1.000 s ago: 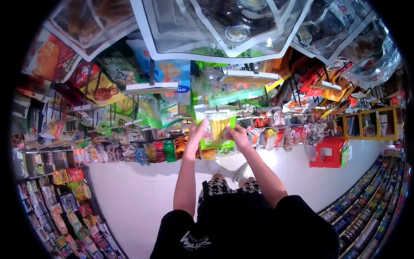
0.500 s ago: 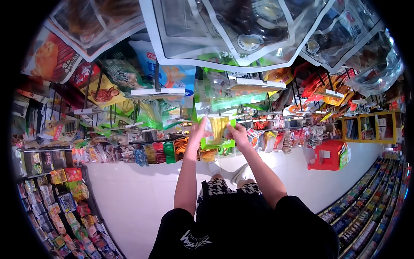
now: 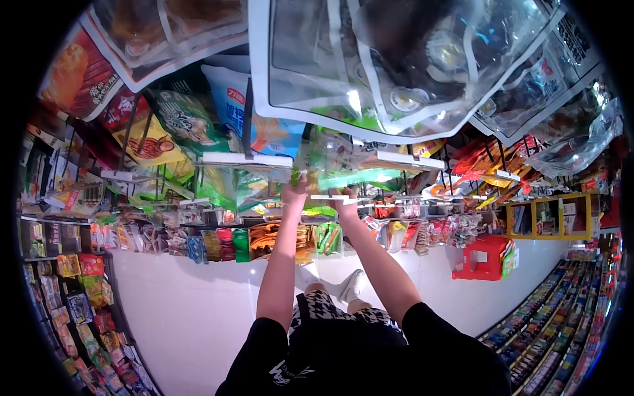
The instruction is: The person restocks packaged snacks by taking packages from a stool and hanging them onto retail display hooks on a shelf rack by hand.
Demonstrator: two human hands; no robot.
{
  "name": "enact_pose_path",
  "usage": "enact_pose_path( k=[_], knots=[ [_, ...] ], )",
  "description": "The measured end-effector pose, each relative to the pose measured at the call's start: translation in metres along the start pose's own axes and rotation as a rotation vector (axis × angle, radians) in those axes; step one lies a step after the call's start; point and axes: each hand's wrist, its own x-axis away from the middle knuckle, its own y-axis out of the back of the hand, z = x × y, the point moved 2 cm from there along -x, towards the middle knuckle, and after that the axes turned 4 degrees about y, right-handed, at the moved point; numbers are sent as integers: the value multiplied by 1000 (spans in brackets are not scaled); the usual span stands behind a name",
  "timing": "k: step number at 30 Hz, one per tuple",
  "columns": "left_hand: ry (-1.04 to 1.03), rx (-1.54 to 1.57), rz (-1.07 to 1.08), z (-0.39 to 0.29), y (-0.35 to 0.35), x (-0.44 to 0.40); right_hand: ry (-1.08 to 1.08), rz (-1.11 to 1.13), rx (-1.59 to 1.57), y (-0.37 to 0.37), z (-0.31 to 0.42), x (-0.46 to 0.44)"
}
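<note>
Both of my hands reach in among the hanging snack packets of the rack. My left hand (image 3: pixel 295 190) is closed, thumb side up, beside a hanging green and clear packet (image 3: pixel 356 177). My right hand (image 3: pixel 344 203) is curled just below that packet, its fingers partly covered by a white price-tag holder (image 3: pixel 332 198). Whatever lies between the two hands is hidden by the tag and the hanging packets. A blue snack bag (image 3: pixel 254 125) hangs above and left of my left hand.
Large clear-and-white bags (image 3: pixel 396 86) hang close overhead. Orange packets (image 3: pixel 281 241) fill a low shelf below my hands. A red plastic stool (image 3: pixel 479 257) stands on the floor to the right, near a yellow-framed shelf (image 3: pixel 551 218). Stocked shelves (image 3: pixel 72 310) line the left.
My hands have moved up and deeper into the rack. The green-edged packet with yellow contents that they held is no longer plainly visible. The head view has shifted slightly.
</note>
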Motion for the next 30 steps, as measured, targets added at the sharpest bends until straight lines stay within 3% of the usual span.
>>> enact_pose_path(
  k=[1, 4, 5, 7, 9, 10, 12, 14, 16, 17, 19, 20, 22, 27, 30],
  knots=[
    [-259, -174, 26, 12, 7, -7, -19, 43, 12, -1, 2, 2],
    [-173, -34, -170, 46, 10, 9, -70, 4, 36, 8, 12, 21],
    [-237, 46, -147, 50, 13, 18, -34, -6, 15, 13, 16, 31],
    [-240, -9, -222, 48, 17, 50, 36, -30, -26, 34, 18, 58],
    [-145, -29, -268, 48, 15, 89, -44, 44, 1, 66, 16, 88],
    [-182, -50, -259, 82, 18, 91, -83, 85, 12, 86, 13, 102],
    [-176, -130, -203, 147, 17, 104, -151, 211, 225, 147, -28, 117],
    [186, -5, -18, 140, -19, 161, -94, 292, 411, 207, -37, 154],
    [384, -268, 142, 150, -61, 207, -142, 200, 769, 293, -64, 186],
    [404, -332, 244, 160, -82, 228, -280, 140, 918, 346, -93, 197],
    [433, -442, 451, 187, -125, 254, -294, 107, 1037, 456, -157, 221],
    [448, -496, 557, 201, -147, 263, -591, -114, 780, 482, -139, 251],
    [493, -599, 675, 204, -193, 288, -674, -198, 549, 528, -100, 298],
    [415, -723, 783, 253, -292, 323, -388, -493, 352, 639, -85, 371],
    [469, -736, 924, 280, -345, 362, -386, -674, 185, 668, -85, 428]
  ],
)
